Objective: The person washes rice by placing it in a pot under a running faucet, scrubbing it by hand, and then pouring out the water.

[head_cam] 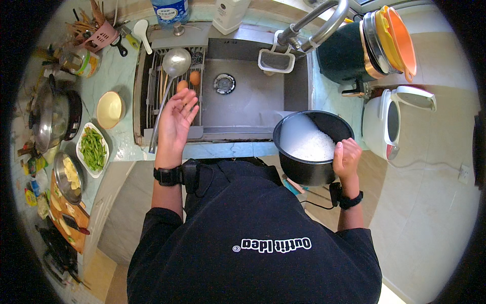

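Note:
My right hand [347, 156] grips the rim of a dark rice-cooker inner pot [308, 171], which is tilted at the sink's front right edge. White rice [314, 147] and cloudy water [296, 129] lie inside it. Palm up and fingers apart, my left hand [179, 117] is held over the drying rack with nothing in it. Just beyond its fingertips are two brown eggs, one egg [194, 78] in full view and another egg [182, 86] partly covered by the fingers. A metal ladle [177, 62] lies along the rack [153, 87], its handle passing beside my left wrist.
A steel sink [246, 98] has a faucet [322, 26] at its back right. On the right stand a white rice cooker [376, 117] with raised lid and a dark appliance [340, 53]. Leftward are a bowl [110, 109], chopped green vegetables [92, 149] and a knife [74, 223] on a cutting board [78, 241].

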`<control>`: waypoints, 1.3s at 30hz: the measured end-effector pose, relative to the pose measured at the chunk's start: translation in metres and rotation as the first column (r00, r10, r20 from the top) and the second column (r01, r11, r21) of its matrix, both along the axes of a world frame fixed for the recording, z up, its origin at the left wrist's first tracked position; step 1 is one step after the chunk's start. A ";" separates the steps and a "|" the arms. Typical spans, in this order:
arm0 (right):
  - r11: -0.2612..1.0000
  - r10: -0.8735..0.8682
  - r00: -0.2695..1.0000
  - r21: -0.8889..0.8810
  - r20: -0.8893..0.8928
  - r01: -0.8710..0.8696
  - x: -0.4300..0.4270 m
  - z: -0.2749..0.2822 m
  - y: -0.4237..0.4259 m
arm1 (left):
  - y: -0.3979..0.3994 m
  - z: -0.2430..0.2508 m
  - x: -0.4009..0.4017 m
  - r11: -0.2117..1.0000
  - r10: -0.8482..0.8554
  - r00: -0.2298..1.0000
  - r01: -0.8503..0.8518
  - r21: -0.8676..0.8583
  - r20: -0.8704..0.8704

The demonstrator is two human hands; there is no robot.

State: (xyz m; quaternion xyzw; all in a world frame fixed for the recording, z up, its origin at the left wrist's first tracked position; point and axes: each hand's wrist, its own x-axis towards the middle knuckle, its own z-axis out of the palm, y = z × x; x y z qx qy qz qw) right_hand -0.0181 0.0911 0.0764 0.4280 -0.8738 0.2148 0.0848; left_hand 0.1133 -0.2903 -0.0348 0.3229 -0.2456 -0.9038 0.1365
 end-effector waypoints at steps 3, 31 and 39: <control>1.000 0.012 1.000 0.008 -0.006 -0.012 -0.003 0.000 -0.005 | -0.008 -0.007 0.007 1.000 0.013 1.000 -0.012 -0.013 0.011; 0.976 0.214 0.977 0.042 0.006 -0.214 -0.023 0.010 -0.109 | -0.049 -0.013 0.052 0.982 0.189 0.982 -0.189 0.014 -0.018; 0.959 0.274 0.962 0.072 0.017 -0.274 -0.027 0.007 -0.132 | -0.055 -0.020 0.067 0.971 0.239 0.971 -0.240 0.018 0.006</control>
